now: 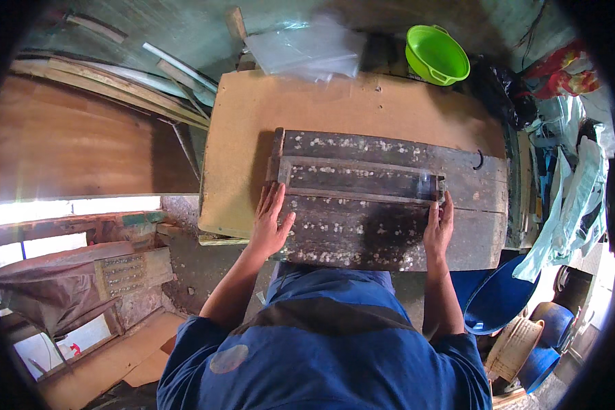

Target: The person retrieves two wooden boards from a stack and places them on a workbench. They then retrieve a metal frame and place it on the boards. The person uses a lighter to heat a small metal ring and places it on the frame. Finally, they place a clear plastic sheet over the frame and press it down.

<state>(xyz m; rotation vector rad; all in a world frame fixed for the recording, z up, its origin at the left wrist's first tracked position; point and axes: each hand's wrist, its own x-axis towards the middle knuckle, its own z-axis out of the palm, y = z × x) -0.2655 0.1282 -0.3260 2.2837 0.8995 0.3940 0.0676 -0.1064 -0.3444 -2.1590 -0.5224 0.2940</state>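
A dark, worn wooden board point(362, 239) with rows of whitish spots lies in front of me on a tan tabletop point(242, 150). Across its middle runs a long, narrow wooden frame point(355, 195) with raised rails. Something clear and shiny point(427, 184) sits at the frame's right end. My left hand point(272, 224) rests on the board's left edge, fingers stretched and thumb apart, holding nothing. At the frame's right end, my right hand point(438, 231) has its fingers extended upward, touching the end beside the clear piece. A small black curved hook or loop point(478, 160) shows at the board's upper right.
Clear plastic sheeting point(307, 51) and a green basin point(437, 56) are beyond the table. Long wooden strips point(116, 89) lean at left. Black bags point(502, 89) and pale plastic point(560, 198) hang at right. Blue tubs point(502, 294) stand at lower right.
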